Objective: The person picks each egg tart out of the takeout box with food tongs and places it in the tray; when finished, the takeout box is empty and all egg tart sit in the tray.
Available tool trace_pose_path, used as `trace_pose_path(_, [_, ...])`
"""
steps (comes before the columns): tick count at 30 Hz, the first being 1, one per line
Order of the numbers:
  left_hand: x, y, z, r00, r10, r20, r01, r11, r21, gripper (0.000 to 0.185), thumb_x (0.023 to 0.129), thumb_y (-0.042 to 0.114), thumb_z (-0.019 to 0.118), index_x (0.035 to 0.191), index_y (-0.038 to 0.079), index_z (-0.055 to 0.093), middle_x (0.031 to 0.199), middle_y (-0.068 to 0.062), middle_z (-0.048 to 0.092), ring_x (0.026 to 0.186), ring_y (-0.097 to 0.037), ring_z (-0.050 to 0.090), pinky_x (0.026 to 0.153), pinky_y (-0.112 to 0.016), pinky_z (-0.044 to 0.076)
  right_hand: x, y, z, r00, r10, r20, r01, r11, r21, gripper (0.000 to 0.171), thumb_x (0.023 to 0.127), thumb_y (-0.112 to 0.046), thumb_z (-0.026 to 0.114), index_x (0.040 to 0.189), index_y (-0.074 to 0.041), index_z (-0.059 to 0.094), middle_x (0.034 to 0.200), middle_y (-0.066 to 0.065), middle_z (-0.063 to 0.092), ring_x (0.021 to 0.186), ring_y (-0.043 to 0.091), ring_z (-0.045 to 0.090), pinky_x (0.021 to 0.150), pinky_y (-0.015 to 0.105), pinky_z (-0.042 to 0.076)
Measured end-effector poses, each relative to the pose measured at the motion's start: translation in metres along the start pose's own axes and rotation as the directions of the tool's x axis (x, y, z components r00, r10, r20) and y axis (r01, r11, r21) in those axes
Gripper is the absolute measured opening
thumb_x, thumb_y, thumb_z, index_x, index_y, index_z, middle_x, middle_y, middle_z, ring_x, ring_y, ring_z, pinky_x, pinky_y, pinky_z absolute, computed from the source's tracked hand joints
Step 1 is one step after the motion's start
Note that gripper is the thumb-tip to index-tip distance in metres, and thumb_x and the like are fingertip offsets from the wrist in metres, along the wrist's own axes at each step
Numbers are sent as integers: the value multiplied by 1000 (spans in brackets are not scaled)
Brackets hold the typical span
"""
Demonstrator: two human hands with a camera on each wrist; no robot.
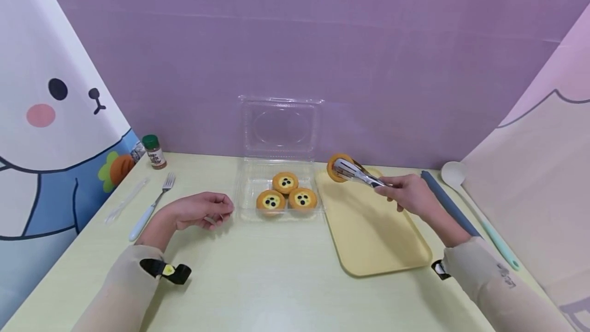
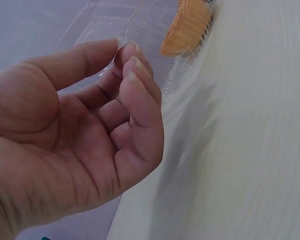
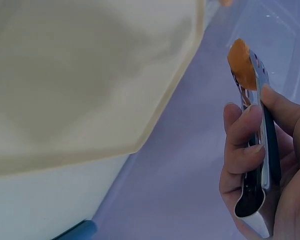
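Clear plastic forms the clamshell box (image 1: 278,188), lid up, and we count three tarts (image 1: 286,194) left in its base. We hold a fourth tart (image 1: 337,166) in the metal tongs (image 1: 357,173), gripped by our right hand (image 1: 407,194), above the far corner of the yellow tray (image 1: 373,229), which carries no tart yet. We judge the transfer barely begun: one tart in the air, three to go. Our left hand (image 1: 203,210) rests on the table (image 1: 258,281) beside the box, fingers loosely curled, holding nothing. The left wrist view confirms that empty palm (the head view cannot), while the right wrist view shows the fingers (image 3: 242,145) squeezing the tongs closed on the tart's edge.
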State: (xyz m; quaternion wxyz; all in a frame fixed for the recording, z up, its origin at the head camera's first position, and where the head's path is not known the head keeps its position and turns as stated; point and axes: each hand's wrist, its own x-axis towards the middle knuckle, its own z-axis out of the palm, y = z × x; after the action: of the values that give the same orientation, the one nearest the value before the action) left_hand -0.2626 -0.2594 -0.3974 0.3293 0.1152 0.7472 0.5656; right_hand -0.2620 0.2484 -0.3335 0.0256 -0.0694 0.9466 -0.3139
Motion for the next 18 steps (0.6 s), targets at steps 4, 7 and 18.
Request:
trace_pose_path(4, [0, 0, 0, 1000, -3, -3, 3, 1000, 3, 25, 104, 25, 55, 109, 0, 55, 92, -2, 58, 78, -14, 56, 68, -28, 50, 2, 10, 4, 999, 30, 10, -30, 1000, 0, 51, 94, -36, 69, 132, -2, 64, 78, 7, 68, 52, 16, 57, 48, 30, 45])
trace_pose_path(7, [0, 0, 0, 1000, -5, -5, 5, 1000, 6, 26, 104, 25, 55, 109, 0, 55, 92, -2, 58, 78, -14, 56, 69, -28, 50, 3, 17, 8, 999, 49, 23, -49, 999, -7, 51, 94, -35, 70, 132, -2, 64, 80, 12, 69, 51, 15, 57, 48, 29, 45])
trace_pose_path(18, [1, 0, 0, 1000, -18, -20, 18, 1000, 4, 27, 104, 24, 55, 111, -2, 55, 92, -2, 58, 77, -15, 56, 68, -28, 50, 7, 29, 22, 996, 62, 66, -60, 998, -34, 52, 93, -37, 69, 132, -4, 64, 81, 14, 69, 49, 13, 56, 47, 30, 43])
